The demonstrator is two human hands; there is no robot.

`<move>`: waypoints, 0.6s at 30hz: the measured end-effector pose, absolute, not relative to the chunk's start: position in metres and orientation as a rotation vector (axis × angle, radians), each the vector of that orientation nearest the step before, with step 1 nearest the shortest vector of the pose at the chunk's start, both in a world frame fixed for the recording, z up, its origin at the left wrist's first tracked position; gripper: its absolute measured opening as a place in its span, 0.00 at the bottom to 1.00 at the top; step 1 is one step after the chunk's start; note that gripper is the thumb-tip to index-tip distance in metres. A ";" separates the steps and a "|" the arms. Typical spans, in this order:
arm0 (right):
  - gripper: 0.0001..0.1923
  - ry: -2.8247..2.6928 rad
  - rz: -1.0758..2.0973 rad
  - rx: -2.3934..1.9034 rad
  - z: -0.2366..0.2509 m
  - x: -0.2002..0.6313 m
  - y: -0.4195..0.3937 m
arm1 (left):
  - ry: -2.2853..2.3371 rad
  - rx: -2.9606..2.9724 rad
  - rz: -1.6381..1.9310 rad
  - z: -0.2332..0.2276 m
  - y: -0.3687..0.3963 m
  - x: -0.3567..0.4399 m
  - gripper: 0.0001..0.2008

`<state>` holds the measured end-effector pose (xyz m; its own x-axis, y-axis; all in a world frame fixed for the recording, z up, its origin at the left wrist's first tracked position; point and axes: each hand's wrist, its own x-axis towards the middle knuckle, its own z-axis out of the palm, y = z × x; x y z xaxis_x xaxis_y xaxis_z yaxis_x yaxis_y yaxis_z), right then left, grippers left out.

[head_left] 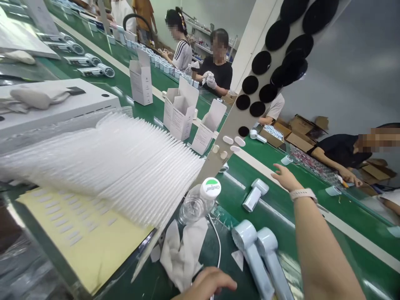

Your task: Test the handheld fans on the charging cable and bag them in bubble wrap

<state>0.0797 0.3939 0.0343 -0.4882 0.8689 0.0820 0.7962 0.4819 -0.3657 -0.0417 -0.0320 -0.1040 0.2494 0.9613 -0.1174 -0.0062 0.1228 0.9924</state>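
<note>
Two pale blue handheld devices (259, 254) lie side by side on the green table (312, 216), between the person's hands. The right hand (286, 177), open and empty with a watch on its wrist, reaches over the belt just right of a third device (254, 193). The left hand (208, 285) rests loosely curled, holding nothing, touching a white cloth (183, 252) below a plastic bottle (200, 202)

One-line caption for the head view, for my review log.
Right hand reaches over the green belt toward a pale handheld fan; left hand rests near white cloth.
</note>
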 end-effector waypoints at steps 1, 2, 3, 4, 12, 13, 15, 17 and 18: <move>0.15 -2.511 0.457 -1.456 0.042 0.100 0.377 | 1.063 1.276 0.931 -0.097 -0.034 -0.041 0.30; 0.13 -2.546 0.509 -1.485 0.048 0.123 0.356 | 1.049 1.360 0.921 -0.088 -0.037 -0.041 0.27; 0.12 -2.580 0.557 -1.507 0.052 0.146 0.330 | 1.027 1.456 0.916 -0.077 -0.041 -0.043 0.25; 0.13 -2.609 0.603 -1.522 0.052 0.167 0.300 | 1.008 1.552 0.914 -0.065 -0.046 -0.045 0.24; 0.18 -2.381 0.418 -1.358 -0.050 0.193 0.108 | 1.237 1.780 0.877 -0.033 -0.051 -0.047 0.22; 0.19 -2.337 0.380 -1.362 -0.058 0.189 0.100 | 1.234 1.735 0.893 -0.038 -0.046 -0.044 0.21; 0.21 -2.295 0.392 -1.347 -0.066 0.186 0.087 | 1.134 1.500 0.901 -0.049 -0.038 -0.037 0.24; 0.22 -2.262 0.434 -1.310 -0.065 0.185 0.068 | 0.939 1.158 0.971 -0.054 -0.033 -0.025 0.35; 0.23 -2.233 0.443 -1.287 -0.063 0.184 0.056 | 0.836 1.002 1.057 -0.053 -0.031 -0.017 0.40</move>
<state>0.1835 0.0562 -0.0628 -0.4132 0.8686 0.2734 0.6985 0.4950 -0.5168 -0.0172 -0.0314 -0.0525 0.2861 0.9549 -0.0792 -0.2963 0.1668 0.9404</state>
